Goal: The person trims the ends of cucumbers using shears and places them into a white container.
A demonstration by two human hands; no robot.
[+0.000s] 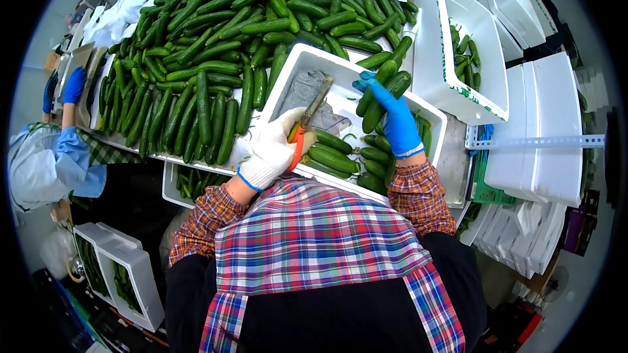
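Note:
My left hand (276, 149), in a white knit glove, is closed around a pair of orange-handled scissors (298, 146). Their blades point up over a white foam box (288, 65). On the right, my right hand (394, 121), in a blue glove, grips cucumbers (396, 83) above the same box; the fingers hide part of them, so their number is unclear. Inside the box lie more cucumbers (330, 160), bits of stem and a crumpled grey wrapping (304, 91).
Beyond the box spreads a large heap of cucumbers (216, 45). At the right stand a foam box (428, 58) holding some cucumbers and stacked white boxes (536, 124). A co-worker (59, 157) with a blue-gloved hand is at far left. Foam boxes (124, 268) sit low on the left.

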